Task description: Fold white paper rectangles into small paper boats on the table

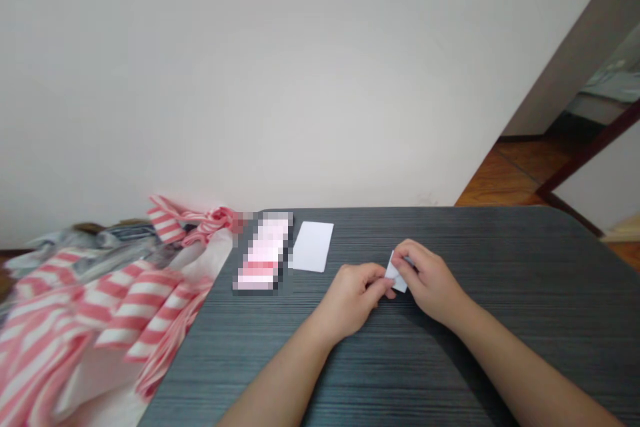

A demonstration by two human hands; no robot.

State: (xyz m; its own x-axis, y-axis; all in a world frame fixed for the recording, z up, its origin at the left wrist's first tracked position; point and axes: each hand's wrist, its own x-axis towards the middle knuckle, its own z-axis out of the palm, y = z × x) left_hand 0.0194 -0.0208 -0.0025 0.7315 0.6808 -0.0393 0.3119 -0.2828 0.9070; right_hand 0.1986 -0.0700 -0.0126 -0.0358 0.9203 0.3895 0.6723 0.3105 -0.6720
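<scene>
Two grips on one small white paper piece (397, 276), low over a dark, streaked table (540, 300) and right of the middle of the view. Pinched at the lower left by the left hand (353, 293), thumb against fingers, almost closed. Gripped along the upper right by the right hand (430, 280), also nearly closed, thumb and forefinger on the paper. Partly covered by fingers, so perhaps folded, but hard to be sure from this distance.

To the left, apart from both hands and flat on the same table: a blank white sheet (313, 247). Just beside it, farther left: an oblong item (263, 250), pink and white with dark edges, blocked out by pixels. Past the left edge of the table: a loose heap of cloth (135, 300), pink-and-white stripes mixed with white and grey. Behind everything: a plain pale wall (300, 80). Off to the right, beyond the wall's edge: brown wooden floor (505, 170) and a dark red frame (590, 153).
</scene>
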